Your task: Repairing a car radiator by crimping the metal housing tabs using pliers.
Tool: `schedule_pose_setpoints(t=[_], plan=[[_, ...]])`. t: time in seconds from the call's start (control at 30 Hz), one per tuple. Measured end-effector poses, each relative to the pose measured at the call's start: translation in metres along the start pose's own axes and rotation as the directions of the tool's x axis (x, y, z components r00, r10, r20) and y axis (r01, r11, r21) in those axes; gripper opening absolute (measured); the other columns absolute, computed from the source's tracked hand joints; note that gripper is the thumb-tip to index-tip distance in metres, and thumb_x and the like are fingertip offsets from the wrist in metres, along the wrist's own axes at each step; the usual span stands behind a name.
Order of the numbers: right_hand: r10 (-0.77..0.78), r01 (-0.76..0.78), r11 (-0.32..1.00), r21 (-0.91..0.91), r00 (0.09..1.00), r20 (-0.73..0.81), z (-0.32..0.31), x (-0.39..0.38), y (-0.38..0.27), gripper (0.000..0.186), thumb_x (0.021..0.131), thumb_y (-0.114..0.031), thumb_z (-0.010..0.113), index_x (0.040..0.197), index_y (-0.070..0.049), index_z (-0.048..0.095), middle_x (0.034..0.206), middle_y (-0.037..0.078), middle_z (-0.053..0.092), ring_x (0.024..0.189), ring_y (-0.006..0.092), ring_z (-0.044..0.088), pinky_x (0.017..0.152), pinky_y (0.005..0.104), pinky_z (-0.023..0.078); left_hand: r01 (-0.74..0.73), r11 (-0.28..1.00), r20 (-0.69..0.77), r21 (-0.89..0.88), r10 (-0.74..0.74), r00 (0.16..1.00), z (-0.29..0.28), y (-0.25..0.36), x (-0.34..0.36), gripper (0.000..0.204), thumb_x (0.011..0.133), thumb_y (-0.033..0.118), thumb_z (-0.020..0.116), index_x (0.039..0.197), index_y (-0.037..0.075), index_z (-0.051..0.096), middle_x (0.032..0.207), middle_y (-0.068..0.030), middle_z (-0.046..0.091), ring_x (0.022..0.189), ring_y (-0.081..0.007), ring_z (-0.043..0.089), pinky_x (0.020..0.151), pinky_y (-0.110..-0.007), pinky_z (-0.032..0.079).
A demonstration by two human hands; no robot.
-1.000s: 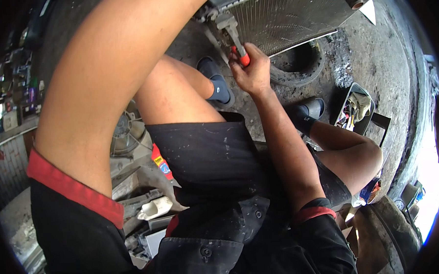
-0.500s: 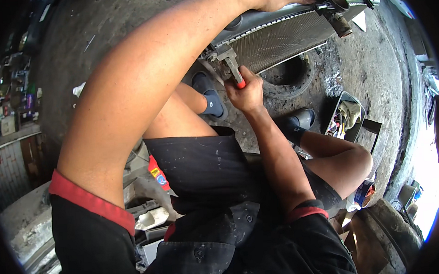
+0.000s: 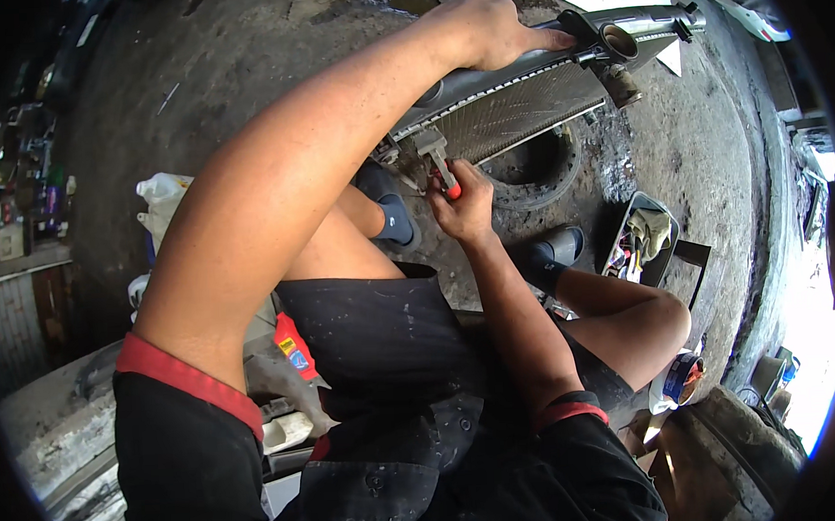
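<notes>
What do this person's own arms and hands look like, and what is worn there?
The left sleeve and right sleeve are short and black, with a red left cuff and right cuff. Below, the left arm and right arm are bare. The left hand and right hand wear no gloves; no watch or bracelet shows.

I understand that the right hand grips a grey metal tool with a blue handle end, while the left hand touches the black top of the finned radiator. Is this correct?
The colour is wrong: the head view shows a red handle end on the grey metal tool in the right hand, not blue. The rest stands.
</notes>
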State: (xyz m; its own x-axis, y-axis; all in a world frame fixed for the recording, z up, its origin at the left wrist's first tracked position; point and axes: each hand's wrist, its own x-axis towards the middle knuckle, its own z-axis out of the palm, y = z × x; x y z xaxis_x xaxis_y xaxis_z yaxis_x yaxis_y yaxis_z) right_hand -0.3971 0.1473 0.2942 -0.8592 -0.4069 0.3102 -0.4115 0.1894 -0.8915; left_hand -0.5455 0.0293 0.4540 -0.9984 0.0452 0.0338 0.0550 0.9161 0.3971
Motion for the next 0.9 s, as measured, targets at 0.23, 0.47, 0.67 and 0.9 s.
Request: schedule_pose_setpoints(t=[0.23,0.47,0.67,0.9], plan=[[-0.043,0.045,0.999,0.020,0.997,-0.056,0.009,0.010,0.009,0.020,0.070,-0.006,0.067,0.079,-0.003,0.049,0.075,0.017,0.054,0.071,0.0427,0.057,0.061,0.0460,0.047,0.069,0.997,0.022,-0.031,-0.068,0.997,-0.006,0.019,-0.011,0.095,0.074,0.087,0.052,0.093,-0.003,0.076,0.096,-0.0260,0.071,0.095,-0.0360,0.071,0.087,-0.043,0.054],[0.128,-0.128,0.989,-0.068,0.992,-0.013,-0.005,-0.001,0.000,0.026,0.068,-0.010,0.071,0.077,-0.005,0.047,0.074,0.019,0.057,0.072,0.0450,0.058,0.061,0.0499,0.046,0.068,0.997,-0.021,-0.035,-0.068,0.997,-0.009,0.018,-0.010,0.092,0.073,0.087,0.054,0.094,0.000,0.076,0.099,-0.0238,0.072,0.098,-0.0351,0.070,0.090,-0.044,0.053],[0.096,-0.095,0.994,-0.056,0.995,0.018,-0.011,-0.002,0.003,0.022,0.070,-0.008,0.070,0.082,-0.003,0.052,0.078,0.018,0.057,0.074,0.0434,0.059,0.065,0.0462,0.048,0.090,0.993,0.051,-0.082,-0.086,0.995,-0.013,0.019,-0.016,0.096,0.073,0.088,0.053,0.096,-0.003,0.075,0.099,-0.0256,0.071,0.100,-0.0356,0.070,0.090,-0.045,0.053],[0.047,-0.047,0.998,0.031,0.999,0.009,-0.014,0.000,0.008,0.018,0.072,-0.006,0.068,0.083,-0.002,0.055,0.078,0.017,0.056,0.072,0.0420,0.058,0.063,0.0435,0.047,0.051,0.995,0.009,-0.084,-0.050,0.999,-0.014,0.014,-0.026,0.093,0.073,0.086,0.056,0.080,-0.005,0.071,0.077,-0.0228,0.065,0.077,-0.0323,0.066,0.073,-0.043,0.051]])
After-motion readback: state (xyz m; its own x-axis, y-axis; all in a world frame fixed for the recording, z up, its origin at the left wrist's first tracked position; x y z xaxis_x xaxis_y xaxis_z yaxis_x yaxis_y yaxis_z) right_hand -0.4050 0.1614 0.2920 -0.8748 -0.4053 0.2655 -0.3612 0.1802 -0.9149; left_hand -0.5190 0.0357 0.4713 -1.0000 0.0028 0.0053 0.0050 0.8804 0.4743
